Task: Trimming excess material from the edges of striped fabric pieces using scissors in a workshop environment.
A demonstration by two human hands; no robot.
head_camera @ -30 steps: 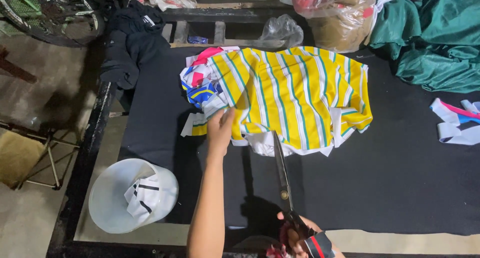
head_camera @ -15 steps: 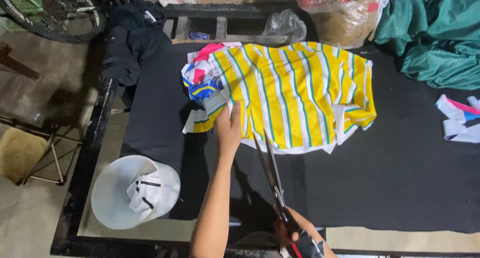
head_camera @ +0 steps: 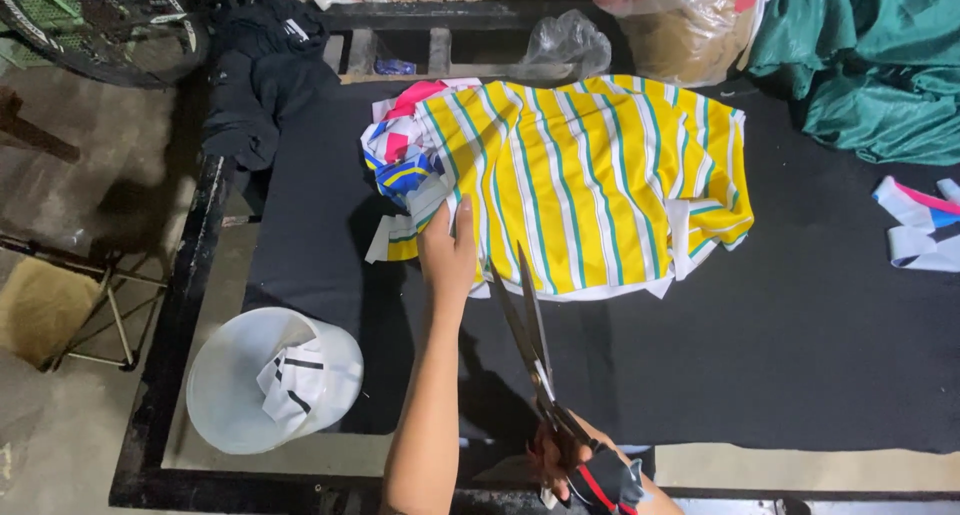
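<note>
Beside the flat, empty left hand (head_camera: 447, 255), scissors (head_camera: 528, 325) gripped by the right hand (head_camera: 572, 457) reach the striped cloth (head_camera: 590, 180).

Counts: 2 hands, left (head_camera: 447, 260) and right (head_camera: 570, 460); 1 pair of scissors (head_camera: 530, 335); 1 striped fabric stack (head_camera: 590, 185); 1 white bucket (head_camera: 272, 380); 1 green cloth heap (head_camera: 880, 65); 2 plastic bags (head_camera: 570, 45)
</note>
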